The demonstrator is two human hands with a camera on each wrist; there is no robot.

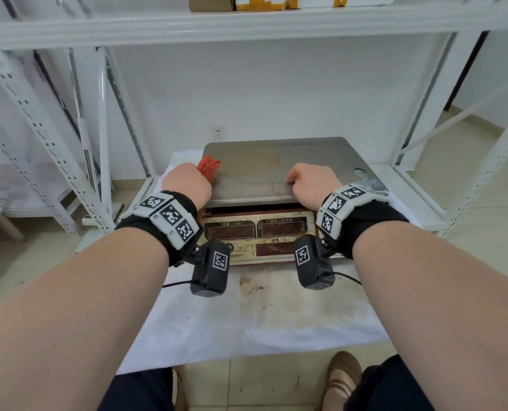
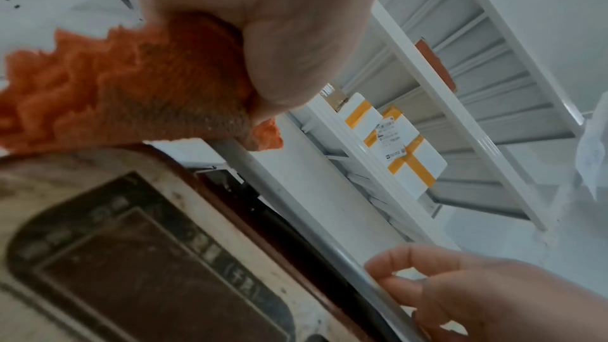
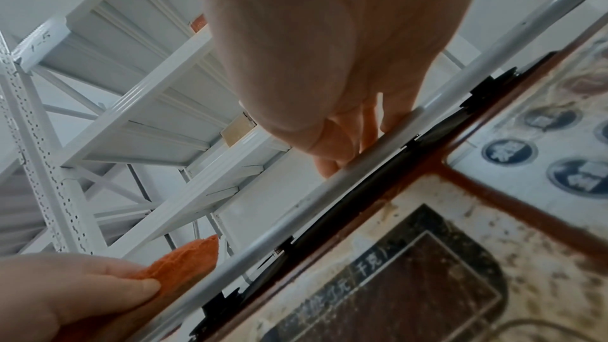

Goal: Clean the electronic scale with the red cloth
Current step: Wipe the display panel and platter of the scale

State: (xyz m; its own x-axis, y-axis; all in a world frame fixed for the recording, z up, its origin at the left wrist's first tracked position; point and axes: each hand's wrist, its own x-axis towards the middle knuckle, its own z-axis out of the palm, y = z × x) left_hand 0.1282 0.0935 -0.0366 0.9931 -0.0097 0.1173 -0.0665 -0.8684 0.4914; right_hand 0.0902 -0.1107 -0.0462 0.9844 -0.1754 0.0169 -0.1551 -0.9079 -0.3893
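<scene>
Left hand (image 1: 187, 185) fingers clamped on crumpled red cloth (image 1: 208, 168) at steel scale pan (image 1: 276, 161); right hand (image 1: 312, 182) fingers curled, steadying pan edge. Stained display panel (image 1: 255, 232) likely still unwiped.

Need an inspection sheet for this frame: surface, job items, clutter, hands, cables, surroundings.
Surface: white cloth cover over a low shelf, brown stains in front of the scale.
Job's things: electronic scale with grimy display panel; steel weighing pan smudged; red cloth bunched at the pan's left near corner.
Clutter: nothing seen.
Hands: left hand grips the red cloth; right hand, fingers curled, rests on the pan's front edge.
Cables: thin black leads run from the wrist cameras.
Surroundings: white metal racking, boxes with yellow tape on the shelf above, wall socket, tiled floor.
</scene>
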